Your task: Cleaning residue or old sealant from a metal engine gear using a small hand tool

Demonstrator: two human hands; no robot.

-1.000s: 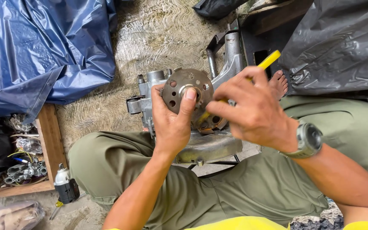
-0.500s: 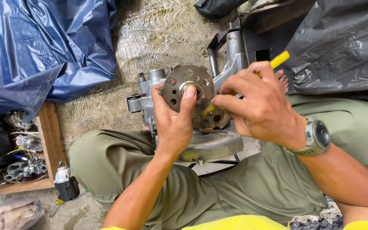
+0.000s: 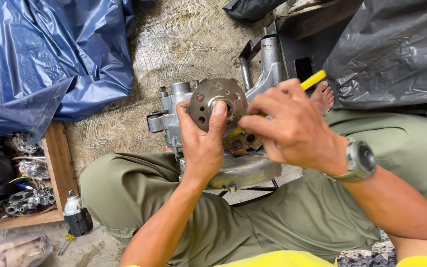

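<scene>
So the left hand (image 3: 203,143) is clamped on the round drilled metal disc (image 3: 217,103), thumb now pressed on its hub, a bit higher than a second ago. The right hand (image 3: 292,131) is pinched shut on a yellow-handled tool (image 3: 312,79), whose tip has slid down just under that disc. Looks like he's working at the engine casing (image 3: 243,170) resting on his lap. Beyond the grip: rough concrete floor (image 3: 184,44), blue tarp (image 3: 45,54), and a wooden tray (image 3: 58,163) of parts.
</scene>
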